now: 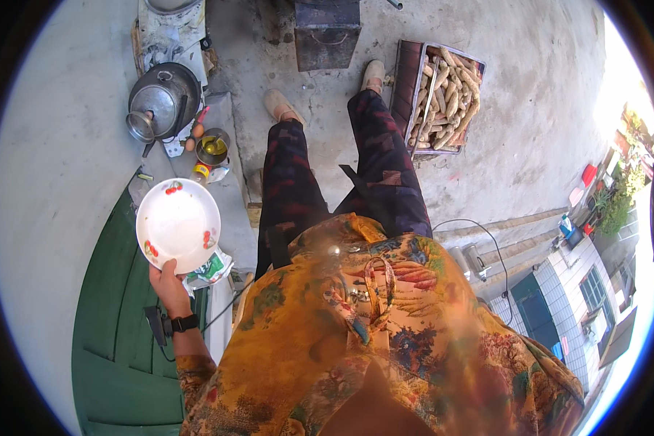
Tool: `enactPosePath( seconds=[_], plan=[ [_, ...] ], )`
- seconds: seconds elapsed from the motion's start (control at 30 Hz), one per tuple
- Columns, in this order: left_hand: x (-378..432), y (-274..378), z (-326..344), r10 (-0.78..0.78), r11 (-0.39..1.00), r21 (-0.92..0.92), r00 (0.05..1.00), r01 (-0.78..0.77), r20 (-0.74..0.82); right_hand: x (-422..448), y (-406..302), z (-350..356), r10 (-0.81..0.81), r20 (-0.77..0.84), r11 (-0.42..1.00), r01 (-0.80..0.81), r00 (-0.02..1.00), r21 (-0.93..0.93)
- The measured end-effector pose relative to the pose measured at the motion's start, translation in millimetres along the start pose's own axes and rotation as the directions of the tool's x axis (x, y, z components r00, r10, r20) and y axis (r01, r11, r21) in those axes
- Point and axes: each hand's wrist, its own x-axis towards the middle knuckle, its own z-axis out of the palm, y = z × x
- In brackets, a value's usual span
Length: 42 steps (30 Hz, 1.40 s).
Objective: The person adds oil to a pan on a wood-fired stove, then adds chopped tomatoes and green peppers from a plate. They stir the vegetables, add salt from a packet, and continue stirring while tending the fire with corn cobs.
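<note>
My left hand (170, 289) grips the near rim of a white plate (179, 224) decorated with red cherries, the thumb over its edge. Its inside looks bare apart from a small speck. Partly behind the plate sits a green-and-white plastic packet (213, 268). Just beyond the plate stands a bottle with a red-and-yellow label (200, 171). Farther on, a metal bowl (212, 146) contains yellow liquid, probably oil, and a utensil. Two brown eggs (197, 130) lie beside that bowl. My right hand is out of view.
A big metal kettle (163, 103) stands on the left ledge. Ahead is a dark metal box (327, 41), perhaps a stove. The crate (403, 82) near my right foot holds corncobs (448, 103). A green door (114, 338) is at left; a cable (501, 256) hangs right.
</note>
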Motion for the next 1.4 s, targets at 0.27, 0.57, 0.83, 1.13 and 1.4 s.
enactPosePath(
  seconds=[0.27,0.57,0.83,1.13,1.4],
  plan=[
    [-76,-10,-93,-0.196,0.97,0.146,0.981,0.194,0.003,-242,-35,-62,0.001,0.448,0.919,-0.178,0.894,0.353],
    [-98,-1,17,-0.156,0.985,0.097,0.978,0.143,0.139,-202,-136,-148,-0.436,-0.168,-0.122,0.127,0.884,0.984],
    [-97,4,124,-0.078,0.997,0.042,0.981,0.071,0.179,-170,-128,-189,-0.714,-0.203,0.681,0.732,0.67,0.017],
    [51,-29,211,-0.067,0.993,0.112,0.965,0.039,0.255,5,-266,-165,-0.916,0.234,0.4,0.777,0.325,0.487],
    [112,-114,211,-0.122,0.991,0.069,0.977,0.112,0.174,156,-432,-250,-0.774,0.32,0.574,0.819,0.546,-0.009]
  ],
)
